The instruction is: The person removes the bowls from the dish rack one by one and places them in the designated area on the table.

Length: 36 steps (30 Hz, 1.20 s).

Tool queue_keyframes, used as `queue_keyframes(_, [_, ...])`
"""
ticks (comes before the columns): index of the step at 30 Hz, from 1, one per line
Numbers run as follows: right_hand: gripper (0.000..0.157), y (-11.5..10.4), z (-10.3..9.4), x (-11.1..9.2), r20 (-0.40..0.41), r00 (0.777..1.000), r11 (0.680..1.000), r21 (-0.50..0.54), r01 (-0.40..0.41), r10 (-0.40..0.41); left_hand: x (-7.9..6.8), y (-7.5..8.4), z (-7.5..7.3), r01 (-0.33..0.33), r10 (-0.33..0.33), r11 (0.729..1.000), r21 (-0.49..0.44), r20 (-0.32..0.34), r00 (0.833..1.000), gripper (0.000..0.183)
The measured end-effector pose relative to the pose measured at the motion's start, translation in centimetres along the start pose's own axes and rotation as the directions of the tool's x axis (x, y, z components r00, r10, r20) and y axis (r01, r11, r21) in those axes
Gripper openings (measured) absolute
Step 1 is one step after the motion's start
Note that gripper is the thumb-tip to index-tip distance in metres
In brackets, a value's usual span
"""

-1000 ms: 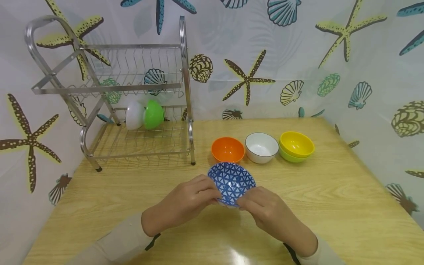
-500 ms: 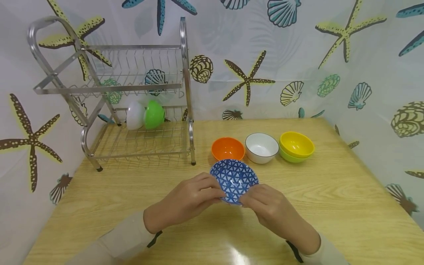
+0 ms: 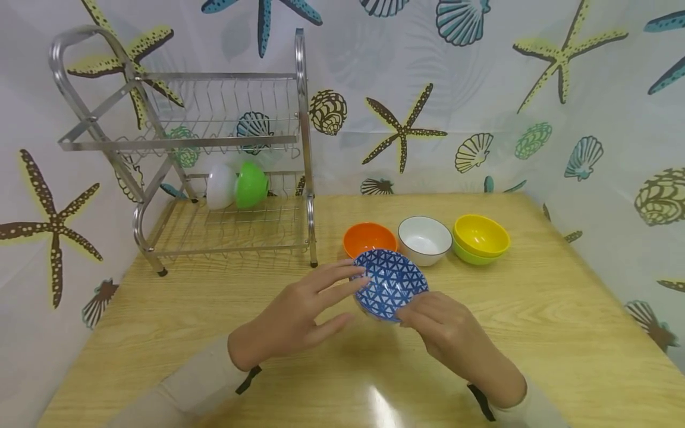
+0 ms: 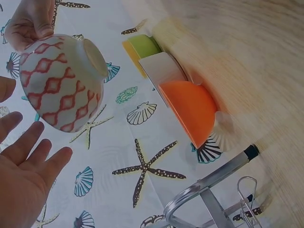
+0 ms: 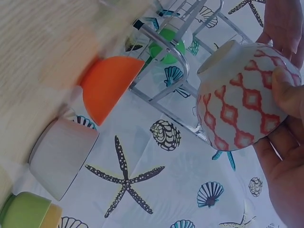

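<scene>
A patterned bowl (image 3: 390, 284), blue and white triangles inside, is tilted in the air above the table, its hollow side towards the head camera. Both wrist views show its white outer wall with red diamond shapes (image 4: 61, 88) and a pale foot ring. My right hand (image 3: 452, 336) pinches the bowl's near right rim, thumb against the outer wall in the right wrist view. On the other side, my left hand (image 3: 302, 315) has its fingers spread. In the left wrist view a gap shows between those fingers (image 4: 57, 161) and the bowl.
Behind the bowl stand an orange bowl (image 3: 369, 238), a white bowl (image 3: 424, 238) and a yellow bowl (image 3: 481, 233) nested in a light green one (image 3: 473, 257). A two-tier metal dish rack (image 3: 307, 178) at left holds a white bowl (image 3: 219, 187) and a green bowl (image 3: 250, 185) on its lower tier.
My left hand has let go of the bowl's rim and spread its fingers. The bowl and my right hand have shifted slightly right and away from me.
</scene>
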State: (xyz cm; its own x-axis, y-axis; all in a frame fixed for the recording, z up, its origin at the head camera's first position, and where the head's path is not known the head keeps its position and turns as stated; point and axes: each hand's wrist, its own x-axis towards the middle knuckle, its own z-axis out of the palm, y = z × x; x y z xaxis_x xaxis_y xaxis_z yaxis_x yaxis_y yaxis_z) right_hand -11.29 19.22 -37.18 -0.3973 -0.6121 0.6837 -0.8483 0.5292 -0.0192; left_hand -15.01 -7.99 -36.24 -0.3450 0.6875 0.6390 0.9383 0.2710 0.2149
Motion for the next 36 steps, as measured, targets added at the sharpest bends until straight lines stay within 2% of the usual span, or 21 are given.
queue_keyframes(4, [0.04,0.5,-0.5,-0.3,-0.024,0.999,1.0,-0.019,-0.023,0.023,0.1,-0.6,-0.7,0.032,-0.033,0.999,-0.007,-0.037,0.999,0.053])
queue_keyframes(7, [0.04,1.1,-1.0,-0.6,-0.047,0.998,0.998,-0.036,-0.045,0.043,-0.1,-1.1,-1.2,0.081,-0.083,0.996,-0.022,-0.059,0.995,0.051])
queue_keyframes(14, [0.039,3.1,-2.4,-1.9,-0.131,0.988,0.992,-0.087,-0.091,0.079,-0.7,-2.1,-2.2,0.165,-0.167,0.986,-0.022,-0.09,0.982,0.047])
queue_keyframes(19, [0.043,4.6,-3.7,-2.7,-0.178,0.98,0.979,-0.161,-0.122,0.093,-1.2,-2.9,-2.3,0.208,-0.211,0.977,-0.039,-0.126,0.969,0.047])
queue_keyframes(25, [0.047,6.3,-5.2,-4.0,-0.219,0.968,0.949,-0.259,-0.179,0.123,-2.0,-4.1,-2.4,0.294,-0.304,0.951,-0.092,-0.121,0.945,0.047])
queue_keyframes(29, [0.048,7.9,-6.2,-4.9,-0.247,0.954,0.927,-0.287,-0.24,0.17,-2.5,-4.7,-2.5,0.344,-0.356,0.932,-0.111,-0.126,0.926,0.043])
queue_keyframes(32, [0.051,9.2,-7.0,-5.7,-0.265,0.941,0.909,-0.302,-0.287,0.209,-2.8,-5.0,-2.3,0.347,-0.361,0.931,-0.114,-0.134,0.923,0.041])
queue_keyframes(34, [0.052,9.9,-7.6,-6.2,-0.259,0.932,0.886,-0.325,-0.331,0.253,-2.9,-5.1,-2.2,0.344,-0.357,0.932,-0.113,-0.136,0.924,0.041])
queue_keyframes(36, [0.045,10.7,-8.1,-6.7,-0.269,0.92,0.861,-0.349,-0.37,0.286,-3.1,-5.2,-2.2,0.343,-0.357,0.932,-0.114,-0.138,0.924,0.042])
